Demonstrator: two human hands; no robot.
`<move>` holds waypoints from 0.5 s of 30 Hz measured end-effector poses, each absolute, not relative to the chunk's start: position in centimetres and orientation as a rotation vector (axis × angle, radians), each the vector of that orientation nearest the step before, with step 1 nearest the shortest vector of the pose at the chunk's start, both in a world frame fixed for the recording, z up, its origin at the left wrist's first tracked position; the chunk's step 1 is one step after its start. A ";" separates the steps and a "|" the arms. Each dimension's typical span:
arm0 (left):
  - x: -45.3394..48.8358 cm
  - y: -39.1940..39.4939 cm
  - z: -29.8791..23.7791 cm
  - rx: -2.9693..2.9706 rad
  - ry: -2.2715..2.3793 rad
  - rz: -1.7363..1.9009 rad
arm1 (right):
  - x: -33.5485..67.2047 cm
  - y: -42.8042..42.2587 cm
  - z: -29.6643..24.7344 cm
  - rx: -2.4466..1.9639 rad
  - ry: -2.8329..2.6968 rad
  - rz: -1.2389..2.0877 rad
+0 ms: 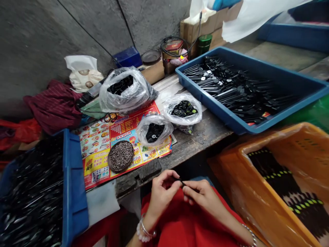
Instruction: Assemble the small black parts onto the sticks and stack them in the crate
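Note:
Over the red cloth on the lap, my left hand (164,190) and my right hand (199,193) meet at the fingertips. Between them is a small black part (181,181), mostly covered by the fingers, so its exact kind does not show. Both hands are closed in a pinch on it. Just beyond them, on the table edge, lies a dark block (150,169). A round dish of small metal screws or rivets (120,155) sits on a red printed sheet. Behind it stand a small plastic bag of black parts (155,133) and another bag of black and green round parts (183,109).
A blue tray (246,128) of long black pieces stands at the back right. At the right is an orange crate (233,164) with rows of black pieces with green dots. Another blue bin (75,192) of black pieces is at left. A larger plastic bag (128,99) stands behind.

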State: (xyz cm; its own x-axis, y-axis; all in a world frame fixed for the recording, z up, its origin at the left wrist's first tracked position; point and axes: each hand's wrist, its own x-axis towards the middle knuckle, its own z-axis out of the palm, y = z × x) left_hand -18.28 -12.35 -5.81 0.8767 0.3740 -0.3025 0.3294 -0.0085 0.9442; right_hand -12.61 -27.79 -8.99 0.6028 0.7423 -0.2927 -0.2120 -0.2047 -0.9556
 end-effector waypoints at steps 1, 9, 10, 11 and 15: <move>-18.2 -12.3 -5.9 1.610 0.561 0.049 | -12.5 -27.8 -9.0 -1.544 -0.460 0.925; -17.2 -11.6 -5.3 1.377 0.575 -0.057 | -10.9 -27.6 -8.1 -1.554 -0.448 0.961; -17.2 -11.6 -5.1 1.348 0.572 -0.059 | -10.7 -27.6 -8.0 -1.580 -0.464 0.941; -17.2 -11.5 -5.0 1.327 0.573 -0.054 | -10.6 -27.5 -7.8 -1.606 -0.485 0.918; -17.5 -11.5 -4.7 1.360 0.598 -0.031 | -10.6 -27.2 -7.1 -1.679 -0.598 0.802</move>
State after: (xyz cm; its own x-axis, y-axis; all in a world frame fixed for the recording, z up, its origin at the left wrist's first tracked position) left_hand -17.45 -11.49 -4.65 0.8516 0.3162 -0.4182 0.3576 0.2330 0.9043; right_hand -10.59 -27.17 -7.13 0.6401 0.7416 -0.2009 -0.0194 -0.2458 -0.9691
